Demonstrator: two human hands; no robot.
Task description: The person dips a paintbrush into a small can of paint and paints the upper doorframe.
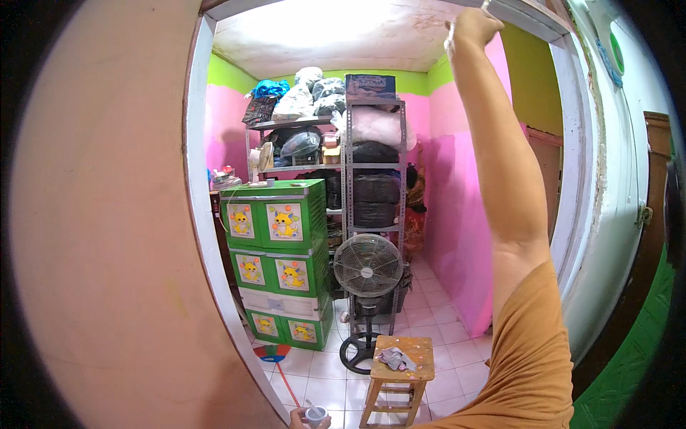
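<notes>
My right arm, in a mustard sleeve, reaches up to the top beam of the white door frame [202, 143]. My right hand [474, 30] is closed near that beam, with a small pale tip showing at its fingers; what it grips is too small to name. Low at the bottom edge, my left hand [297, 419] is wrapped round a small white cup [316, 420]. A thin pale stick-like handle [312, 407] leans out of the cup. Beyond the cup stands a wooden stool [421, 348] with a crumpled grey rag [397, 359] on its top.
Past the doorway stand a black pedestal fan [368, 266], a green drawer cabinet [316, 286] and a metal shelf rack [346, 193] loaded with bags. A broom [272, 353] with a red handle lies on the white tiled floor [446, 332]. A bare wall [107, 214] fills the left side.
</notes>
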